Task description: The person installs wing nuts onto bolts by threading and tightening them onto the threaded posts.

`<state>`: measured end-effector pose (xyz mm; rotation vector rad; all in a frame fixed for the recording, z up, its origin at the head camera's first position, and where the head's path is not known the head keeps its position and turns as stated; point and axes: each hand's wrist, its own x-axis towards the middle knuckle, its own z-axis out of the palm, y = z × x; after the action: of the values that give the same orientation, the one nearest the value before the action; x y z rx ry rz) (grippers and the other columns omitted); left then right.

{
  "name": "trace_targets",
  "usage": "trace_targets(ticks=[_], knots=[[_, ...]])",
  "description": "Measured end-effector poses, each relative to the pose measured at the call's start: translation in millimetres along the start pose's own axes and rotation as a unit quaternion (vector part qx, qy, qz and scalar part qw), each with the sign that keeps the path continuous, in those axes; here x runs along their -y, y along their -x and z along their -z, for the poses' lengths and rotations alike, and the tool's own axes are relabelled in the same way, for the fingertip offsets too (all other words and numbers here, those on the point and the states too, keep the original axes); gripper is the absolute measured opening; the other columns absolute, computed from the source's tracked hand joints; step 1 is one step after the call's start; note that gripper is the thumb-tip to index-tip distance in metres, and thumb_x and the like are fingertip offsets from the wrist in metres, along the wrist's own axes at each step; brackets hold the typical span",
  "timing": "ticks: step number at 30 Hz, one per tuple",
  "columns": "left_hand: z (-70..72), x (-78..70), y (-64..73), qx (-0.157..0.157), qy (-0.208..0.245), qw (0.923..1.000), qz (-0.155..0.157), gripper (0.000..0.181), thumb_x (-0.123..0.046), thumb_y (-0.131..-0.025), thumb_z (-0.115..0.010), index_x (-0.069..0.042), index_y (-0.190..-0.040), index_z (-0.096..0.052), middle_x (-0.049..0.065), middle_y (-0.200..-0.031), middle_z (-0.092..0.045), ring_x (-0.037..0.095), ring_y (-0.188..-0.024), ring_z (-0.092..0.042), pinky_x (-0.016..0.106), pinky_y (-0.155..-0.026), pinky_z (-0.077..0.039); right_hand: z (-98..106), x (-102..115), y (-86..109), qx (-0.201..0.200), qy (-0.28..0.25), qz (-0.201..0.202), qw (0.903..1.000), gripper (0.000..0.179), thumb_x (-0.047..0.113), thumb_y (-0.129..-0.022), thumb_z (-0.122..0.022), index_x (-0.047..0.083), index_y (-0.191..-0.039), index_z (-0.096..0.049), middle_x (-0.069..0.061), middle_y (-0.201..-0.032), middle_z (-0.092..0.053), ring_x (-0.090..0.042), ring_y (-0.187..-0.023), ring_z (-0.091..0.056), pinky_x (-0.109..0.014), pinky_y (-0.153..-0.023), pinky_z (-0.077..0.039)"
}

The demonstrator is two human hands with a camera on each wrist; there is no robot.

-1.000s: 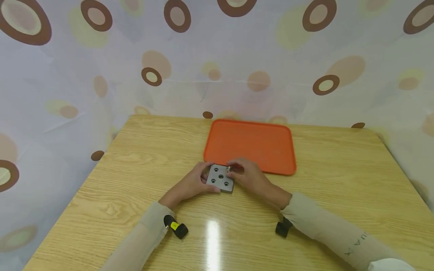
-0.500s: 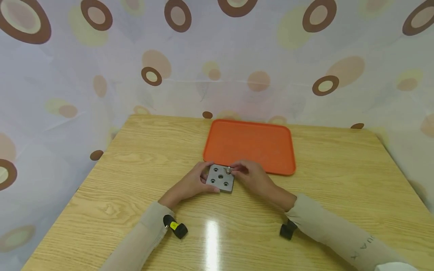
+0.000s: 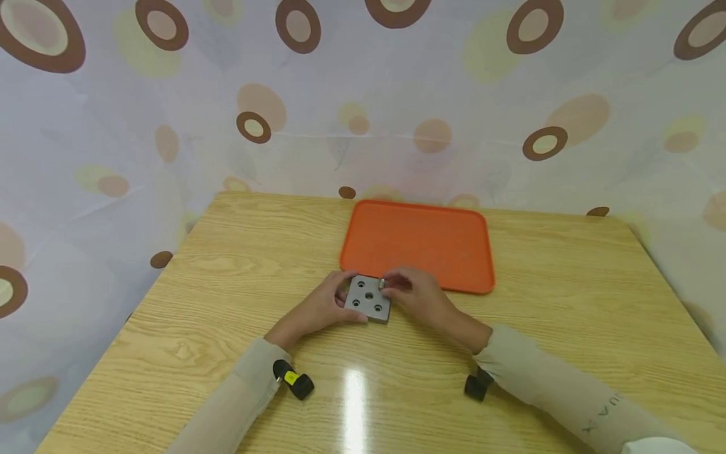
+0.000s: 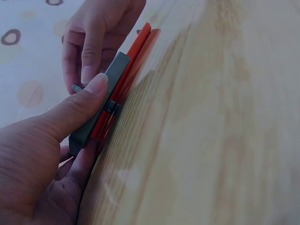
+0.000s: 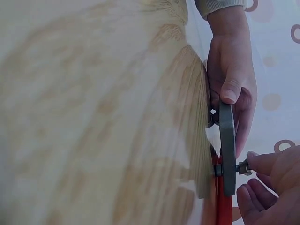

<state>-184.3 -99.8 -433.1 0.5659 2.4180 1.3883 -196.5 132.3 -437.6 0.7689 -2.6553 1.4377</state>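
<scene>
A square grey metal plate [image 3: 368, 308] with several holes lies just in front of the orange tray. My left hand [image 3: 324, 304] holds its left side, the thumb on the near edge and fingers at the far edge. At the far right corner, my right hand [image 3: 422, 299] pinches a small silver bolt [image 3: 382, 285] between thumb and forefinger. From the right wrist view, the bolt [image 5: 243, 167] stands at the plate's [image 5: 228, 140] upper face, its shank meeting the corner. Short dark round pieces [image 5: 218, 169] show under the plate, lifting it off the table.
An orange tray [image 3: 420, 236] lies flat behind the plate, its near rim close to both hands. The wooden table [image 3: 255, 246] extends to both sides. A patterned cloth [image 3: 431, 75] hangs behind it.
My right hand shifted slightly right, then a little back left, with the bolt turning between its fingers. It now looks more upright at the corner. The left hand and plate have stayed nearly still.
</scene>
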Motion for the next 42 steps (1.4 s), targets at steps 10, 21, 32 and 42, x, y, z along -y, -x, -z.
trace_targets(ticks=[10,21,32,42], knots=[[0.7,-2.1,2.1,-0.005,0.002,0.9998,-0.017,0.083,-0.024,-0.074,-0.080,-0.008,-0.141,-0.034,0.011,-0.115,-0.042,0.021,-0.088,-0.050,0.028,-0.075,-0.045,-5,-2,-3.8,0.008,0.006,0.000,0.9999,0.031,0.014,-0.083,-0.071,0.005,-0.111,-0.063,-0.005,-0.106,-0.061,-0.016,-0.098,-0.059,-0.029,-0.083,-0.048],[-2.1,20.1,-7.5,-0.005,-0.002,1.0000,-0.004,0.091,-0.041,-0.069,-0.081,-0.018,-0.143,-0.032,0.003,-0.113,-0.042,0.017,-0.088,-0.051,0.030,-0.075,-0.047,2,-3,0.3,0.005,0.013,-0.023,0.9996,0.028,0.020,-0.084,-0.070,0.009,-0.110,-0.065,0.001,-0.104,-0.062,-0.012,-0.096,-0.059,-0.031,-0.083,-0.047],[-2.6,11.9,-4.7,-0.003,0.011,0.9999,0.000,0.087,-0.029,-0.072,-0.081,-0.015,-0.143,-0.032,0.008,-0.114,-0.043,0.019,-0.087,-0.053,0.030,-0.075,-0.046,7,-6,1.8,0.000,0.024,-0.011,0.9997,0.015,0.014,-0.088,-0.065,0.010,-0.102,-0.069,0.001,-0.100,-0.065,-0.012,-0.097,-0.058,-0.033,-0.085,-0.045],[1.4,-12.6,4.6,0.003,0.008,1.0000,-0.001,0.085,-0.018,-0.075,-0.079,-0.004,-0.143,-0.029,0.017,-0.115,-0.043,0.027,-0.090,-0.052,0.031,-0.075,-0.045,6,-7,1.9,-0.006,0.029,-0.012,0.9995,0.008,0.014,-0.087,-0.067,0.013,-0.094,-0.070,0.006,-0.094,-0.066,-0.010,-0.093,-0.059,-0.032,-0.083,-0.046]])
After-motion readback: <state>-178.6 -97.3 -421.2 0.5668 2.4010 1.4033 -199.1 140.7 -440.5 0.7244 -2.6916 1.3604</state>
